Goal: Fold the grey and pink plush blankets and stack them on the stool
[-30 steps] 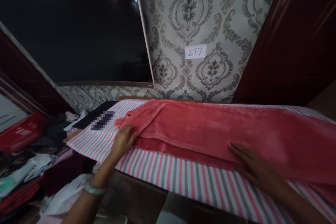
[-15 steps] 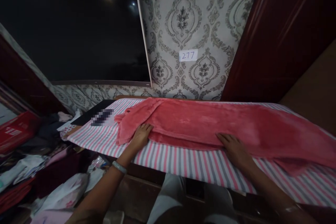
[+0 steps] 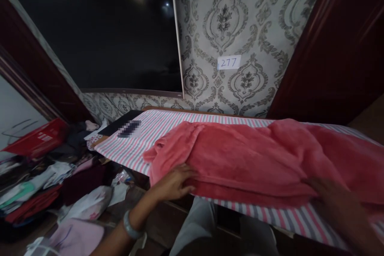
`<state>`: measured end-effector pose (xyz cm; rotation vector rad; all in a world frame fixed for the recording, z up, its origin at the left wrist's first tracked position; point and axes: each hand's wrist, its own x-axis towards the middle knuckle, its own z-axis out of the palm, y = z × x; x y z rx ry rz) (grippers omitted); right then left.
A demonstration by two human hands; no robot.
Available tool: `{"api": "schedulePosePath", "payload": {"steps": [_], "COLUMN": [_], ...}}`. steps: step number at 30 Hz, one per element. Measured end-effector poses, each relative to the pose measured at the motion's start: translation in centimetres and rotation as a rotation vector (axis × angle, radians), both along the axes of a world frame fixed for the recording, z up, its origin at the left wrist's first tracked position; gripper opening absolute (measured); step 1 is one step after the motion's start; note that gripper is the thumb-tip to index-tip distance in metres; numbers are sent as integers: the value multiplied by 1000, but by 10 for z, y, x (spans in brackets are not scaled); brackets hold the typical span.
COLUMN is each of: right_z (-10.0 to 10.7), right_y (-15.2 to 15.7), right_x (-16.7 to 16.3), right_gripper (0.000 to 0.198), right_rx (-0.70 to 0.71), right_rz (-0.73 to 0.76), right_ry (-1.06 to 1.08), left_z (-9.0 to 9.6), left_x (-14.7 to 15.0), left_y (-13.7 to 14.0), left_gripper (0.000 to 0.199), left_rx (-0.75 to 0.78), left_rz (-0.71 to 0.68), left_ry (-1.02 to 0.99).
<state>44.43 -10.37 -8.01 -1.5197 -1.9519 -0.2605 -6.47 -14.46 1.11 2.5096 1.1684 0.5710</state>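
Note:
A coral-red plush blanket (image 3: pixel 240 156) lies folded in a long strip, its lower layer showing along the near edge. My left hand (image 3: pixel 174 182) rests at the near left part of it, fingers laid on the cloth and thumb apart. On the right, my right hand (image 3: pixel 333 200) has its fingers over the near edge of the blanket; it is blurred and its thumb is hidden. Past that hand, the cloth bunches into a raised fold. Beneath the blanket is a pink, grey and white striped cloth (image 3: pixel 162 122) covering the table.
A pixelated dark item (image 3: pixel 129 129) lies at the striped cloth's left end. A large TV screen (image 3: pixel 120 36) stands behind. Clothes and bags (image 3: pixel 87 204) are heaped at lower left, near a red basket (image 3: pixel 39 138). A paper marked 277 (image 3: pixel 229 62) is on the wall.
The blanket has come toward me, baring more striped cloth behind it, and has bunched up on the right. Both hands have moved nearer to me. The camera view has turned left.

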Motion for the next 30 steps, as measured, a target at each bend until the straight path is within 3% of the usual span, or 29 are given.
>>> {"api": "schedulePosePath", "payload": {"steps": [3, 6, 9, 15, 19, 21, 25, 26, 28, 30], "right_z": [-19, -22, -26, -40, -39, -36, -31, -30, -27, -25], "right_y": [-5, -5, -3, 2, 2, 1, -1, -2, -3, -3], "right_x": [-3, -4, 1, 12, 15, 15, 13, 11, 9, 7], "right_gripper": [78, 96, 99, 95, 61, 46, 44, 44, 45, 45], "right_rx": [53, 132, 129, 92, 16, -61, -62, -50, -33, -18], "right_rz": [-11, -3, 6, 3, -41, -86, -115, -115, -119, -114], "right_ry": [-34, -82, -103, -68, -65, -112, -193, -202, -213, -230], "left_z": [5, 4, -9, -35, -24, -12, 1, 0, -6, -16], "left_x": [-23, -52, -72, -82, -63, -44, -11, -8, -11, -23], "left_y": [-2, 7, 15, 23, 15, 7, 1, 4, 16, 31], "left_gripper": [25, 23, 22, 37, 23, 24, 23, 24, 27, 24], "left_rx": [135, 240, 156, 251, 151, 129, 5, -34, -89, -171], "left_rz": [328, 691, 827, 910, 892, 794, 291, 229, 332, 600], "left_ry": [-225, -286, -220, -104, -32, -55, -230, -292, -451, -631]}}
